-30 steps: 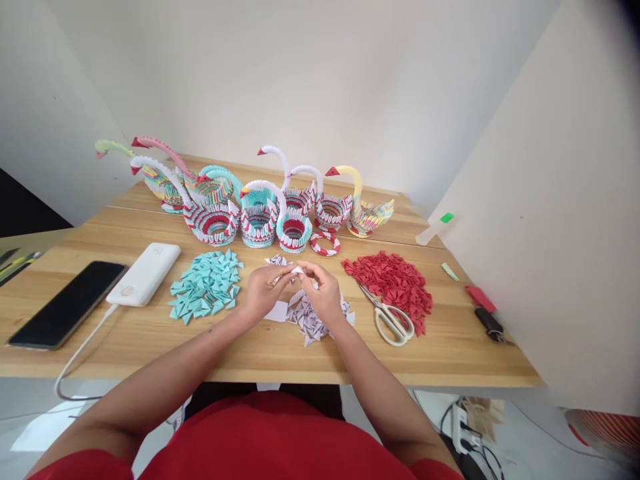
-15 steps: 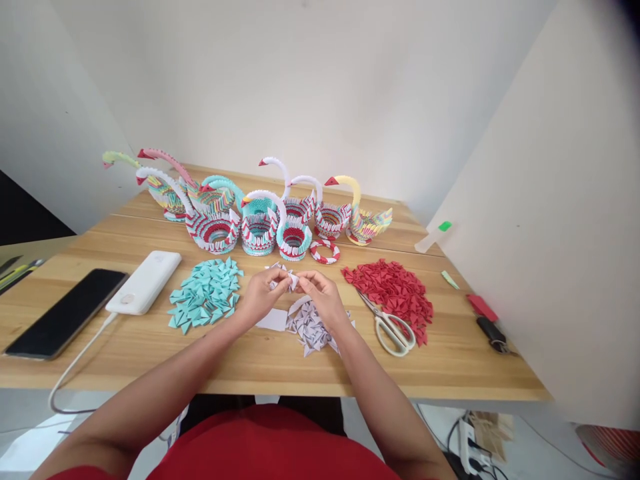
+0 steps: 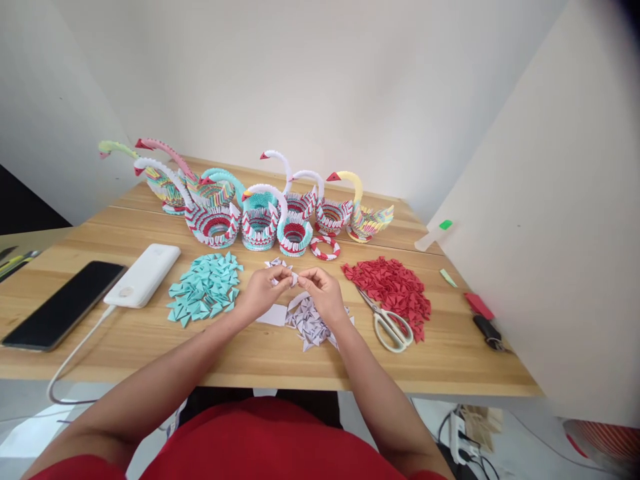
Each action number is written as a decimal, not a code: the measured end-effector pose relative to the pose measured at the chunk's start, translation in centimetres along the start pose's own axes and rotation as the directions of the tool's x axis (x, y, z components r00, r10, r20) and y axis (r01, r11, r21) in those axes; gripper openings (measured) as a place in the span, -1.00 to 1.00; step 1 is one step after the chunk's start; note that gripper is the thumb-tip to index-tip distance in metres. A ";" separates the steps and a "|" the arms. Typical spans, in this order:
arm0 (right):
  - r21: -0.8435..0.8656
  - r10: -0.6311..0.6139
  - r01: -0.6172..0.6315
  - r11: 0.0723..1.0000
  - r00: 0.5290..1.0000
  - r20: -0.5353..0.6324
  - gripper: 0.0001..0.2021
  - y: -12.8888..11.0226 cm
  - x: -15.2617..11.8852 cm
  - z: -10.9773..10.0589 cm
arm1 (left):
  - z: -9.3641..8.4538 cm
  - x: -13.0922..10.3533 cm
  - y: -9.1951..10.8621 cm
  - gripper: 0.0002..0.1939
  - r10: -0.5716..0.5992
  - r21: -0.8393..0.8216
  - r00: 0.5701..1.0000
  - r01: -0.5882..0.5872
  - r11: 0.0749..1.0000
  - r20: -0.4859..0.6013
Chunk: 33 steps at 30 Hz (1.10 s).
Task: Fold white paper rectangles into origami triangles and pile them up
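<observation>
Pinched between fingertips of left hand (image 3: 270,290) and right hand (image 3: 323,291): small pale paper piece (image 3: 295,279), above table (image 3: 250,363), near pale pieces (image 3: 311,323).

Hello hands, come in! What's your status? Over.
Left hand and right hand: pinching small white paper. White pile: by right wrist. Scissors: aside by red pile, not in the way.

No readable writing.
The white, rounded rectangular plastic power bank (image 3: 143,275) bears a small round mark (image 3: 126,292), too blurred to make out.
</observation>
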State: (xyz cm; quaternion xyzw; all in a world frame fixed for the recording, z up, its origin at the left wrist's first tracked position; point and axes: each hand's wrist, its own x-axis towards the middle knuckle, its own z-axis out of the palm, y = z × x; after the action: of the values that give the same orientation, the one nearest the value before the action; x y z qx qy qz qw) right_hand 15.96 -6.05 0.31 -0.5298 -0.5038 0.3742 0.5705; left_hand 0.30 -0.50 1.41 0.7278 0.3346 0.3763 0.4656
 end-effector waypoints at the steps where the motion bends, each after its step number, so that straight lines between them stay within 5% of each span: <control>1: 0.000 -0.013 0.013 1.000 1.000 -0.005 -0.85 -0.1 0.0 0.0 | -0.1 0.0 0.1 -0.81 0.014 -0.014 1.000 -0.013 1.000 0.014; 9: 0.002 -0.006 0.006 1.000 0.999 0.033 -0.83 -0.4 -0.1 0.1 | -0.2 -0.3 0.3 -0.82 0.145 0.155 0.989 -0.141 0.978 -0.016; 17: -0.005 -0.092 0.092 0.996 0.996 0.015 -0.86 -0.8 -0.5 0.2 | 0.0 -0.2 0.1 -0.72 0.062 -0.121 0.996 -0.053 0.991 0.068; 22: -0.050 -0.092 0.093 0.994 0.996 0.023 -0.87 -0.3 -0.5 0.3 | -0.1 -0.5 0.4 -0.74 0.107 0.049 0.994 -0.108 0.993 0.019; 28: -0.127 -0.156 0.158 0.979 0.987 0.021 -0.84 -1.0 -0.6 0.2 | 0.0 0.0 0.1 -0.73 -0.002 -0.270 0.994 0.031 0.962 0.107; 33: -0.223 -0.227 0.229 0.948 0.973 0.037 -0.85 -1.3 -0.7 0.1 | -0.3 0.4 -0.4 -0.80 -0.062 -0.370 0.979 0.132 0.920 0.195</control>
State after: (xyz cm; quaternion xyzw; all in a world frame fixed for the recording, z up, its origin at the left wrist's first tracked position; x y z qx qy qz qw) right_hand 15.53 -6.90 1.42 -0.5274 -0.6040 0.2490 0.5431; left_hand 0.23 0.09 1.25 0.6368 0.2478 0.3434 0.6443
